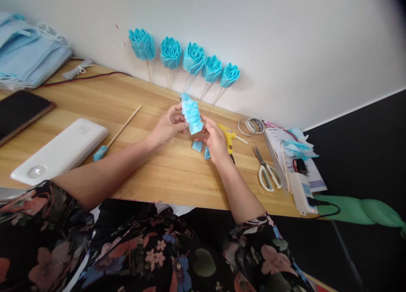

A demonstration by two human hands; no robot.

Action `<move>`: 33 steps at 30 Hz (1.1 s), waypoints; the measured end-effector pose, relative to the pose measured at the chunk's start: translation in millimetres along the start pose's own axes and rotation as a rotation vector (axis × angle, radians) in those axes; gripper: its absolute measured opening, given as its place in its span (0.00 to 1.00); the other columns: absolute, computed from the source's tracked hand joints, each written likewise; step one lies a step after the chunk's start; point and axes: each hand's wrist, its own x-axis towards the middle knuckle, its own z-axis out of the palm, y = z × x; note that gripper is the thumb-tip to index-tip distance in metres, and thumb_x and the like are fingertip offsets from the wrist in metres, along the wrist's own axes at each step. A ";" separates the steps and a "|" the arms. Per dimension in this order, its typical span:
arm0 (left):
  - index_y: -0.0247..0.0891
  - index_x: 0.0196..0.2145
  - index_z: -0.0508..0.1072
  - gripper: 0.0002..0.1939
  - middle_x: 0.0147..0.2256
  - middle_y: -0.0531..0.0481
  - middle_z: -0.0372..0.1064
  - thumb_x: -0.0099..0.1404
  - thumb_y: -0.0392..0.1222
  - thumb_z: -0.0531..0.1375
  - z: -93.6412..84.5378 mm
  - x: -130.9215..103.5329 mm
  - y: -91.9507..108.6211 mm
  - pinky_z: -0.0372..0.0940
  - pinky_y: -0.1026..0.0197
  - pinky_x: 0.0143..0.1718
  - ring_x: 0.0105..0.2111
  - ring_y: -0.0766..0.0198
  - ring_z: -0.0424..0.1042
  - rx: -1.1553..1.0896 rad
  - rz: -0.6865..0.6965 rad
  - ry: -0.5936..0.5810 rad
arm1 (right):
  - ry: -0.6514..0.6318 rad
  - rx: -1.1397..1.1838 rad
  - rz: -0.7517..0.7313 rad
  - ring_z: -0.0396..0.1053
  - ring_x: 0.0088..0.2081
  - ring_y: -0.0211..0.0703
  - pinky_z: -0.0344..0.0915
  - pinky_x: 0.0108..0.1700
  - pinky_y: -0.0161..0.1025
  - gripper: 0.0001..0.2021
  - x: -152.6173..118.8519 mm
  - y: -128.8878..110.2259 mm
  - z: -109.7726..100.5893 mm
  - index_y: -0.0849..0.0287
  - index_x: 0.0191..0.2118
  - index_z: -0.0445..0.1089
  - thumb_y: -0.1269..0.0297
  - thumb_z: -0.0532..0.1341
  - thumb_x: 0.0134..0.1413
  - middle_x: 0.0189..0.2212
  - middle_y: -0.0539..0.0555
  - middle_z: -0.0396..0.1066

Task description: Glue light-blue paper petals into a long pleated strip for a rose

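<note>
Wooden worktop [177, 177] has five blue flowers [194, 58], seemingly finished, along its back edge. Left hand [169, 125] and right hand [215, 139] pinch a pleated strip [192, 113] near that edge; leftward, one blue-tipped stick [122, 129] looks unfinished.

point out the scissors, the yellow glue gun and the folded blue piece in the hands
scissors [264, 164]: head view, near the pivot
yellow glue gun [229, 137]: head view, where grip meets body
folded blue piece [192, 114]: head view, middle of its layered folds
</note>
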 end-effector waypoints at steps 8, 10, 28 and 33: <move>0.38 0.53 0.67 0.32 0.34 0.52 0.74 0.53 0.36 0.73 -1.6 0.9 -4.2 0.66 0.64 0.32 0.31 0.66 0.73 0.013 -0.015 -0.092 | -0.062 -0.031 -0.046 0.75 0.50 0.51 0.75 0.51 0.51 0.31 0.9 -0.9 -0.8 0.49 0.57 0.71 0.41 0.70 0.50 0.46 0.54 0.78; 0.37 0.53 0.67 0.33 0.32 0.54 0.73 0.52 0.37 0.74 -2.0 1.0 -4.0 0.66 0.63 0.31 0.29 0.67 0.72 0.032 -0.012 -0.123 | -0.090 -0.030 -0.059 0.76 0.50 0.51 0.74 0.54 0.52 0.31 0.2 -1.2 1.1 0.48 0.55 0.72 0.44 0.73 0.47 0.44 0.53 0.79; 0.37 0.55 0.67 0.33 0.29 0.56 0.74 0.54 0.37 0.74 -2.6 0.2 -5.4 0.66 0.62 0.35 0.29 0.66 0.73 -0.029 -0.054 -0.151 | -0.098 -0.068 -0.095 0.76 0.48 0.50 0.74 0.54 0.50 0.21 -6.0 -3.6 6.8 0.49 0.48 0.74 0.46 0.71 0.50 0.44 0.52 0.80; 0.37 0.55 0.67 0.33 0.30 0.55 0.74 0.55 0.36 0.73 -4.7 1.0 -4.3 0.66 0.62 0.35 0.30 0.66 0.73 -0.009 -0.052 -0.141 | -0.090 -0.078 -0.087 0.75 0.47 0.49 0.73 0.53 0.49 0.20 -3.5 -1.4 3.0 0.51 0.46 0.75 0.46 0.69 0.52 0.42 0.52 0.79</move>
